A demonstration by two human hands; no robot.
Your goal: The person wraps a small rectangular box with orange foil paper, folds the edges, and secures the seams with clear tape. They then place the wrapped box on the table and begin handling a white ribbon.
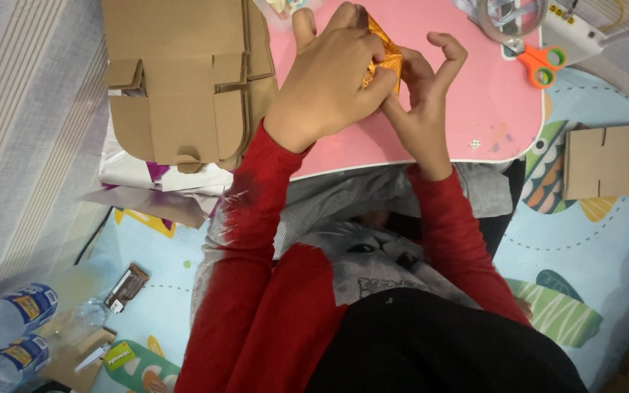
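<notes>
Two hands are closed together on a small piece of shiny orange-gold foil paper, which is held just above the far half of a pink mat laid on the counter. The left hand is wrapped over the piece from above, its knuckles turned toward the camera and its thumb and fingers pinched on the near edge, so that most of the foil is hidden beneath it. The right hand is brought in from below, with thumb and forefinger gripping the foil's right side while the other fingers are curled up and away. Both wrists are bent inward, and both forearms, covered by red sleeves, are angled toward each other from the lap. The step in hand is judged to be a fold or crease being pressed into the foil; it would be done best with the edges lined up before pressure is applied, the crease run firmly along its whole length, and the grip kept light enough that the thin foil is not torn or crumpled. Flattened cardboard box blanks are stacked just to the left of the mat, orange-handled scissors lie at its far right corner, and another cardboard piece rests to the right on a patterned floor mat. Plastic bottles lie at the lower left.
</notes>
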